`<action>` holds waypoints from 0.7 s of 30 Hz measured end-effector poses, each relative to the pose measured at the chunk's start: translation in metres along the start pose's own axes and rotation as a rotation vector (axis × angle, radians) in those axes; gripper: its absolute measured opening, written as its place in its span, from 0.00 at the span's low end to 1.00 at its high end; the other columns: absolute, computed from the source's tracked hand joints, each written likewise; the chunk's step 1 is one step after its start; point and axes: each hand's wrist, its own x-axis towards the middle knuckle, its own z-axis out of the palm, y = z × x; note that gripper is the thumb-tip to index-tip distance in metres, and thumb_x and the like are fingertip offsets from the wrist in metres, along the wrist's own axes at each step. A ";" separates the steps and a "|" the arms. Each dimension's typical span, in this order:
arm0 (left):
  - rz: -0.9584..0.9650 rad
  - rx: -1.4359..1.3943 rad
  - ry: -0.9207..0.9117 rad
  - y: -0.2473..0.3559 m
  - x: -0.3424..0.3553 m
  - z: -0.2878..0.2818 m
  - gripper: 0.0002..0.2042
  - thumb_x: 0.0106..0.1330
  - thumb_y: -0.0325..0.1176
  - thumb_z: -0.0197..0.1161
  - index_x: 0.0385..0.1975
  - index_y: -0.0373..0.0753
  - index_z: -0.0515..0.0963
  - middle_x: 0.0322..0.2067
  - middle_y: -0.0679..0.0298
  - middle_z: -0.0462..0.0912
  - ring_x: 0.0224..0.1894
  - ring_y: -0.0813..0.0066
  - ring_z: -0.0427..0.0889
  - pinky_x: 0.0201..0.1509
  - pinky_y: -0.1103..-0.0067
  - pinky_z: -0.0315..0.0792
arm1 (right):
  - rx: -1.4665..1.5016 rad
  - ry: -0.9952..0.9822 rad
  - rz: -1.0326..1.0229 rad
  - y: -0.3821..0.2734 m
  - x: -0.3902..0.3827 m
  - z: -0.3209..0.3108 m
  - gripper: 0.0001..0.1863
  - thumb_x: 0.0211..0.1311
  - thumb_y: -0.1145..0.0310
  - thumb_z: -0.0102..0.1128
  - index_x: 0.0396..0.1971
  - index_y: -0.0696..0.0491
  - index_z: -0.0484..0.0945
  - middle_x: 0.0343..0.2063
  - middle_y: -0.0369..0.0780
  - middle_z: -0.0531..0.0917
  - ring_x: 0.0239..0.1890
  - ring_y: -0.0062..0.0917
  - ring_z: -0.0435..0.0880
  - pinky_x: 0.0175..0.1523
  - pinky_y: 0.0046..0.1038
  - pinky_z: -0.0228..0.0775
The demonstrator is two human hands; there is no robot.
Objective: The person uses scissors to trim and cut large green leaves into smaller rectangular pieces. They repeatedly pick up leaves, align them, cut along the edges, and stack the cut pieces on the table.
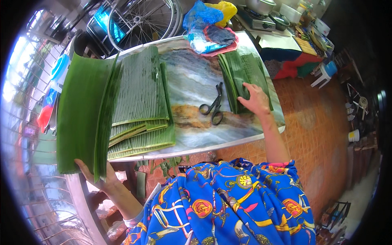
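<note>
My left hand [100, 177] grips the near edge of a thick stack of long green banana leaf sheets [83, 114], lifted on its side at the table's left end. A second pile of flat banana leaf sheets [141, 102] lies beside it on the marble-patterned table [192, 83]. My right hand [255, 98] rests with fingers spread on a smaller pile of cut leaf strips [245, 73] at the table's right side. Black scissors [214, 108] lie on the tabletop just left of that hand.
Blue and yellow plastic bags [208, 16] and folded cloth [218, 36] sit at the table's far edge. A bicycle wheel [143, 20] stands behind. A gas stove with a pot [259, 12] and a white plastic stool [322, 73] stand to the right on the tiled floor.
</note>
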 end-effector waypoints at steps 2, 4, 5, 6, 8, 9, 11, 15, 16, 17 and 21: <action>0.038 0.008 0.066 -0.006 -0.007 0.038 0.16 0.73 0.37 0.51 0.54 0.35 0.73 0.49 0.57 0.80 0.44 0.67 0.82 0.49 0.71 0.79 | 0.143 0.013 0.029 0.007 0.000 -0.002 0.32 0.51 0.65 0.68 0.58 0.51 0.69 0.46 0.47 0.80 0.50 0.43 0.79 0.56 0.38 0.70; 0.054 0.003 0.060 -0.023 -0.011 0.057 0.16 0.73 0.37 0.52 0.53 0.35 0.73 0.49 0.56 0.80 0.43 0.66 0.83 0.47 0.70 0.80 | 0.279 0.049 0.093 0.023 0.007 -0.003 0.32 0.52 0.67 0.66 0.59 0.51 0.67 0.47 0.48 0.80 0.51 0.43 0.79 0.56 0.38 0.70; 0.060 0.014 0.055 -0.022 -0.012 0.063 0.15 0.73 0.37 0.52 0.53 0.34 0.73 0.49 0.56 0.81 0.43 0.66 0.83 0.47 0.70 0.80 | 0.350 0.062 0.146 0.017 0.005 -0.008 0.32 0.52 0.69 0.65 0.60 0.51 0.67 0.48 0.48 0.80 0.51 0.44 0.78 0.55 0.38 0.71; 0.054 0.029 0.062 -0.022 -0.013 0.070 0.15 0.73 0.36 0.52 0.53 0.34 0.73 0.48 0.56 0.81 0.43 0.66 0.83 0.47 0.70 0.80 | 0.420 0.074 0.204 0.014 0.002 -0.009 0.31 0.53 0.70 0.63 0.60 0.51 0.66 0.48 0.49 0.79 0.51 0.44 0.78 0.55 0.38 0.71; 0.042 0.039 0.074 -0.028 -0.012 0.084 0.15 0.73 0.36 0.52 0.52 0.33 0.73 0.47 0.55 0.81 0.43 0.64 0.84 0.47 0.70 0.81 | 0.347 0.126 0.115 0.018 -0.002 -0.009 0.30 0.54 0.72 0.60 0.60 0.52 0.67 0.44 0.52 0.81 0.48 0.44 0.80 0.51 0.40 0.73; -0.027 0.004 -0.012 -0.034 -0.010 0.088 0.16 0.73 0.36 0.52 0.54 0.34 0.72 0.49 0.56 0.80 0.46 0.65 0.82 0.51 0.69 0.78 | 0.303 0.132 0.091 0.019 -0.003 -0.011 0.30 0.54 0.72 0.59 0.60 0.52 0.67 0.42 0.52 0.81 0.46 0.44 0.81 0.50 0.40 0.73; -0.166 -0.058 -0.181 -0.048 -0.005 0.096 0.18 0.73 0.37 0.52 0.58 0.35 0.70 0.54 0.57 0.78 0.52 0.66 0.79 0.59 0.67 0.72 | 0.257 0.090 0.142 0.018 0.001 -0.015 0.30 0.54 0.71 0.58 0.60 0.52 0.68 0.38 0.53 0.82 0.43 0.45 0.82 0.48 0.40 0.73; -0.394 -0.178 -0.402 -0.119 -0.016 0.150 0.20 0.67 0.35 0.59 0.56 0.35 0.72 0.51 0.54 0.80 0.54 0.62 0.79 0.62 0.65 0.71 | 0.287 0.028 0.326 0.013 -0.002 -0.009 0.29 0.54 0.70 0.56 0.60 0.52 0.68 0.33 0.54 0.83 0.37 0.46 0.83 0.44 0.40 0.74; -0.458 -0.170 -0.307 -0.148 -0.024 0.169 0.20 0.66 0.34 0.58 0.56 0.35 0.72 0.53 0.53 0.77 0.56 0.61 0.77 0.62 0.64 0.70 | 0.294 0.057 0.342 0.020 -0.001 -0.004 0.29 0.54 0.70 0.56 0.60 0.52 0.68 0.32 0.55 0.83 0.36 0.46 0.83 0.43 0.41 0.74; -0.520 -0.158 -0.213 -0.176 -0.033 0.191 0.20 0.65 0.34 0.57 0.55 0.34 0.72 0.56 0.53 0.75 0.58 0.60 0.75 0.63 0.63 0.69 | 0.294 0.103 0.319 0.029 0.001 0.001 0.30 0.53 0.70 0.55 0.60 0.52 0.68 0.31 0.54 0.82 0.35 0.47 0.83 0.44 0.42 0.74; -0.752 -0.118 -0.316 -0.271 -0.085 0.231 0.24 0.74 0.46 0.47 0.61 0.36 0.63 0.60 0.57 0.70 0.60 0.62 0.71 0.66 0.66 0.64 | 0.373 0.199 0.290 0.027 0.002 0.011 0.30 0.53 0.70 0.52 0.60 0.52 0.66 0.26 0.51 0.81 0.32 0.48 0.82 0.44 0.44 0.73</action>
